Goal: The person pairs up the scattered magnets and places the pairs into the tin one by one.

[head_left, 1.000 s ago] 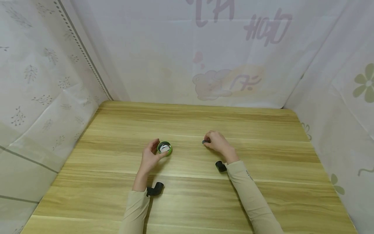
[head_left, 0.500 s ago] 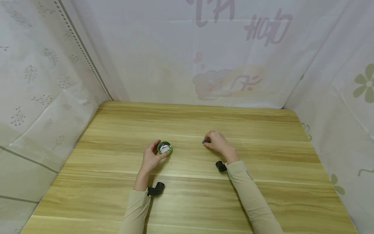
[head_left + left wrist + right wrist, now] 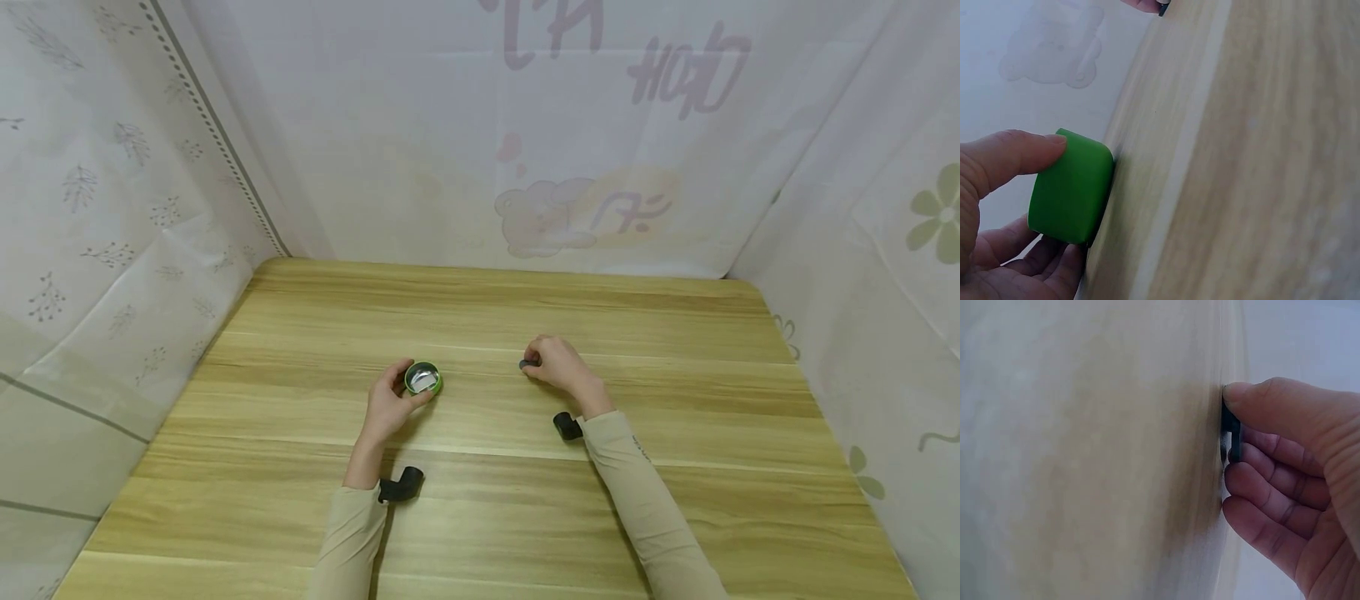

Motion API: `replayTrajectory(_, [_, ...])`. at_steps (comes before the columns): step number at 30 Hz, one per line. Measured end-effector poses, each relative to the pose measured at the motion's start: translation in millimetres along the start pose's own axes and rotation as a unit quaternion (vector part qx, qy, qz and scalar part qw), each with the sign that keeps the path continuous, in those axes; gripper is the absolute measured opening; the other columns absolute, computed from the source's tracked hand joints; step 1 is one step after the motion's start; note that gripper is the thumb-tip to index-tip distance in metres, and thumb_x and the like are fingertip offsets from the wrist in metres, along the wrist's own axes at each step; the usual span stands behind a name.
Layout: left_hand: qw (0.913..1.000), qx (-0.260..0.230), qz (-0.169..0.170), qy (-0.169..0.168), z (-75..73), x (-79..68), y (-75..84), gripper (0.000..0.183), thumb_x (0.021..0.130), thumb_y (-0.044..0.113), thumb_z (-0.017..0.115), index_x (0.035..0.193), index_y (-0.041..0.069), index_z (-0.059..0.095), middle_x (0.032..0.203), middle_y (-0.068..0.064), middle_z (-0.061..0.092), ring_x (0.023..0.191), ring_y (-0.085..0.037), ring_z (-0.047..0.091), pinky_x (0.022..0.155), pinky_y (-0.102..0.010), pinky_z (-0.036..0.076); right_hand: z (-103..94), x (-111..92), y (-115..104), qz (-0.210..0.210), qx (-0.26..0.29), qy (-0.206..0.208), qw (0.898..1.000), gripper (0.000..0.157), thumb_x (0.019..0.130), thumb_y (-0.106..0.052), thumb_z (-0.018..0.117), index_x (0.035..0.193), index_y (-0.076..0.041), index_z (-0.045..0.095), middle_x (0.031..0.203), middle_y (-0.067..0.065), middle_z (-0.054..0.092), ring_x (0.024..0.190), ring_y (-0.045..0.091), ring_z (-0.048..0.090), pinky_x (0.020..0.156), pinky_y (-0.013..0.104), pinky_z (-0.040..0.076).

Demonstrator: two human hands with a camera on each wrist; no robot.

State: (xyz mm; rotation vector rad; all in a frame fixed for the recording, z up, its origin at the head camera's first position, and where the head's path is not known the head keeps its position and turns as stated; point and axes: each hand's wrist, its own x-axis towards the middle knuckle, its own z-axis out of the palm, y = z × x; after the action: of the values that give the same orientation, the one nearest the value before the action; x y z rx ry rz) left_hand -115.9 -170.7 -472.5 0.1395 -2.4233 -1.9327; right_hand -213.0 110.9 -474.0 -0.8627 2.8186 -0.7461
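Observation:
My left hand holds a small round container at the left middle of the table, thumb on the near side and fingers on the far side. Its outside is smooth bright green; the inside looks shiny and silvery, with a pale patch at the bottom. To the right, my right hand pinches a small flat dark piece down at the tabletop. The thumb covers one end of this piece, and the other fingers curl below it in the right wrist view. What kind of thing it is, I cannot tell.
Both hands work over a wood-grain table with rounded far corners. A black wrist mount sticks out from the left sleeve, another black mount from the right sleeve. Pale printed cloth hangs behind the table and along both sides.
The left hand and the green container have shifted only very slightly, and the pale patch inside the container looks a little different. The right hand has stayed in place with the dark piece.

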Motion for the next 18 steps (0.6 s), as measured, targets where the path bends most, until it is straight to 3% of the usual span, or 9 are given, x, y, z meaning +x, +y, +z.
replayTrajectory(6, [1.0000,0.004,-0.001,0.000,-0.5,-9.0,21.6,0.063,0.074,-0.016,0.067,0.129,-0.021,0.037,0.131,-0.036,0.040,0.123,-0.047,0.040,0.106,-0.048,0.033,0.2,0,-1,-0.001,0.006,0.000,1.000,0.014,0.080,-0.012,0.074,0.088,-0.002,0.069,0.084,0.005,0.063,0.076,0.016,0.059,0.069,0.028,0.052])
replayTrajectory(14, [0.9997,0.019,0.012,0.012,0.0,5.7,-14.7,0.064,0.073,-0.011,0.071,0.129,-0.016,0.041,0.131,-0.031,0.043,0.123,-0.042,0.043,0.105,-0.044,0.036,-1.8,3,-4,0.001,0.017,-0.003,1.000,0.015,0.081,-0.012,0.074,0.091,-0.001,0.070,0.085,0.005,0.065,0.076,0.016,0.060,0.069,0.027,0.053])
replayTrajectory(18, [0.9995,0.025,0.016,0.013,-0.4,5.7,-16.1,0.064,0.073,-0.010,0.071,0.130,-0.016,0.041,0.130,-0.032,0.044,0.122,-0.043,0.043,0.105,-0.046,0.036,-2.8,4,-7,-0.002,0.016,-0.004,1.000,0.015,0.081,-0.012,0.074,0.091,-0.001,0.069,0.084,0.005,0.065,0.075,0.016,0.060,0.068,0.027,0.052])
